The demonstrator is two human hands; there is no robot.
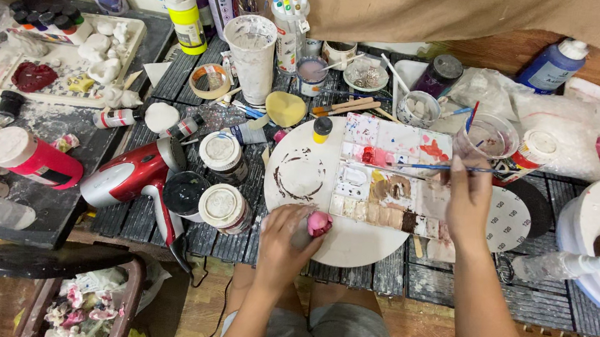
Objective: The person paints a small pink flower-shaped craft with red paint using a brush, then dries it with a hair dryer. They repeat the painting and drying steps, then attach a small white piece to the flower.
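My left hand (282,243) grips a small figure with a pink top (319,223) over the near edge of a round white board (301,147). My right hand (468,201) holds a thin blue-handled paintbrush (427,167) level, its tip pointing left over a white paint palette (391,176). The palette's wells hold reds, pinks, browns and tans. A clear cup of pinkish rinse water (486,136) stands just beyond my right hand.
A red hair dryer (134,173) lies at the left beside two white-lidded jars (221,205). Paint bottles, a yellow bottle (184,18), a white-smeared cup (251,47), markers and brushes crowd the back. A tray with white clay shapes (104,56) sits far left; round sanding discs (511,218) lie right.
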